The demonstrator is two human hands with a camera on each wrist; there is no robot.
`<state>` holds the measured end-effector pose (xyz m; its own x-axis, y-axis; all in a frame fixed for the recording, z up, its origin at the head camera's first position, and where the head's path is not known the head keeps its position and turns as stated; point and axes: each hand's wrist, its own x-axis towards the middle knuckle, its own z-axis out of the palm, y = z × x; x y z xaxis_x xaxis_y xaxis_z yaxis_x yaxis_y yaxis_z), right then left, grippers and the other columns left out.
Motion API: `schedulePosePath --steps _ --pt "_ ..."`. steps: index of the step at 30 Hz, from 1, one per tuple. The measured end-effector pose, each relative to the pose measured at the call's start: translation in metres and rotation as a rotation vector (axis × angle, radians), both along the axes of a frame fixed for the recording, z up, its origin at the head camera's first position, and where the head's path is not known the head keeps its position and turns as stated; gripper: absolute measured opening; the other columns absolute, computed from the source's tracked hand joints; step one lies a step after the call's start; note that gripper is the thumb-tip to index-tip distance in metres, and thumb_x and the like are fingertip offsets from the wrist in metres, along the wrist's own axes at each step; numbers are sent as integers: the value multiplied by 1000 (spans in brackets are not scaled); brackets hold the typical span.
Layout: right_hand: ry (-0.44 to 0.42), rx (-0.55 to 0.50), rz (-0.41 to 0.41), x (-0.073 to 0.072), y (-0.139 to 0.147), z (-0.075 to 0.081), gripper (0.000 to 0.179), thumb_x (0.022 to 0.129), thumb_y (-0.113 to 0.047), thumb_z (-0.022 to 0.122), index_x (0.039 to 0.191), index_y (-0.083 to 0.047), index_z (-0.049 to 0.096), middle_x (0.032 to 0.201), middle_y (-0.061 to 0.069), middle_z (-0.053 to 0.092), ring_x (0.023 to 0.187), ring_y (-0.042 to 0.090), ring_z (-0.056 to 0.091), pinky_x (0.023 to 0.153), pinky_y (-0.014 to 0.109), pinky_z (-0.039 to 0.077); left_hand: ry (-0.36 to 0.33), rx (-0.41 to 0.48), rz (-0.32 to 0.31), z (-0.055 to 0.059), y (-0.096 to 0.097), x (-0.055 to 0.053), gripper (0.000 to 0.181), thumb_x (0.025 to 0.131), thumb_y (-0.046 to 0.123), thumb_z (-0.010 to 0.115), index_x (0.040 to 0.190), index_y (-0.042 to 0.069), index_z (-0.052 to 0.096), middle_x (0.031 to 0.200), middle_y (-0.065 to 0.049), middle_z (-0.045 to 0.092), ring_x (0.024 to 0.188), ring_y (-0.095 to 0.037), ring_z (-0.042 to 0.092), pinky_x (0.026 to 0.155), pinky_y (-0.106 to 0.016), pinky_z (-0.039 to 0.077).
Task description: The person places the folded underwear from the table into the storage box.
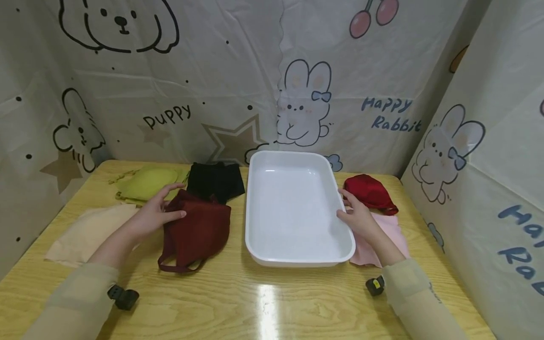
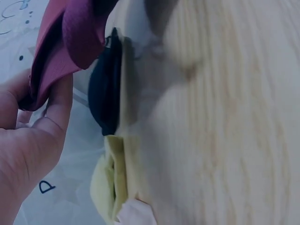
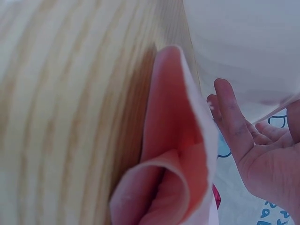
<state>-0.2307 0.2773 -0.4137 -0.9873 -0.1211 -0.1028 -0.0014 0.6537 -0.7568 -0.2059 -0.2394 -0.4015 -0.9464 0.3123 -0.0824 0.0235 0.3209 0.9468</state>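
My left hand (image 1: 148, 215) pinches the upper left edge of a folded maroon bra (image 1: 197, 231), thumb on one side and fingers on the other; its strap loops hang toward me. In the left wrist view the bra (image 2: 70, 42) is held up off the table. My right hand (image 1: 359, 217) holds the right rim of a white rectangular tray (image 1: 289, 262). Its thumb goes over the rim, while the other fingers stretch along the outside wall, as the right wrist view shows. Nothing lies inside the tray.
Behind the maroon bra lie a yellow-green bra (image 1: 148, 183) and a black folded garment (image 1: 216, 182). A cream garment (image 1: 91, 231) is at the left. Right of the tray are a red bra (image 1: 367, 191) and a pink garment (image 1: 388, 229). Printed cloth walls (image 1: 238, 85) enclose the wooden table (image 1: 212, 302).
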Motion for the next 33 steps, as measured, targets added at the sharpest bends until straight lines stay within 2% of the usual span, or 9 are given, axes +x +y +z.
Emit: schedulePosePath --steps 5,9,15,23,33 --pt "-4 3 -1 0 0 0 68 92 -19 55 151 -16 20 138 23 42 115 41 52 89 48 51 -7 23 9 7 2 3 65 91 20 64 145 23 28 119 -13 53 93 -13 61 74 -35 54" --pt "-4 3 -2 0 0 1 68 92 -18 55 151 -16 20 139 23 42 115 41 52 89 48 51 -8 58 18 15 1 3 64 91 21 64 144 25 28 123 -4 50 97 -10 61 77 -32 54" --pt "-8 4 -6 0 -1 2 68 92 -18 55 151 -16 20 139 23 42 115 40 52 90 48 51 -34 146 25 29 0 1 61 92 17 62 141 28 28 111 2 58 87 -14 66 70 -36 57" --pt "-11 4 -8 0 -1 2 68 93 -18 54 151 -17 19 139 23 41 117 40 50 91 48 50 -60 261 30 44 6 -3 58 90 11 63 138 27 33 104 4 63 81 -13 66 65 -34 57" --pt "-25 -2 -19 1 -2 2 68 93 -16 53 152 -16 18 140 24 40 118 41 49 93 49 48 -70 379 40 64 31 -1 57 91 7 62 137 24 34 105 0 61 81 -14 66 66 -33 56"
